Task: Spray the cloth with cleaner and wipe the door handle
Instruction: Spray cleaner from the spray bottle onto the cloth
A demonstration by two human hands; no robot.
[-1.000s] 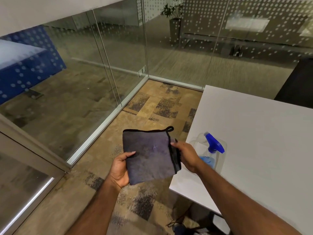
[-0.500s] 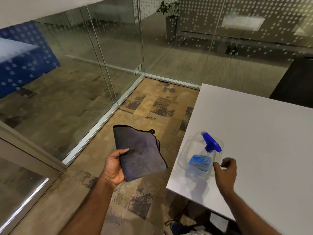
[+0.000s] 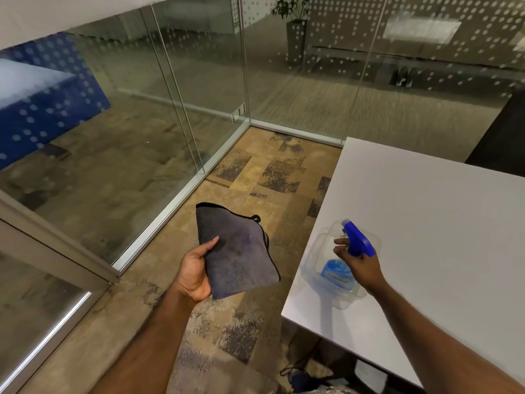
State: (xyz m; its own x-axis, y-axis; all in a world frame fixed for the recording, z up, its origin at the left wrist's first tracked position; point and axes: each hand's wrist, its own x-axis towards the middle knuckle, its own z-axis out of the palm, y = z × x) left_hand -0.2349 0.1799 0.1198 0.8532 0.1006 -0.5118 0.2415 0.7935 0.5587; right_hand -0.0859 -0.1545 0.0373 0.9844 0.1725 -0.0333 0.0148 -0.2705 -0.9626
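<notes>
Our left hand fingers held the cloth over carpet. Right hand fingers gripped the spray bottle at the tabletop corner. Glass wall stood upper left.

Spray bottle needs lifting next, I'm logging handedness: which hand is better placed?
Right: the right hand is at the spray bottle on the table, fingers by its blue trigger; the left hand holds the cloth.

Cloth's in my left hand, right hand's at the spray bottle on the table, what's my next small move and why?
Probably close the right hand round the neck of the spray bottle and lift it off the white table, aiming its nozzle at the cloth. The bottle stands on the table, and the left hand holds the cloth out flat beside it.
</notes>
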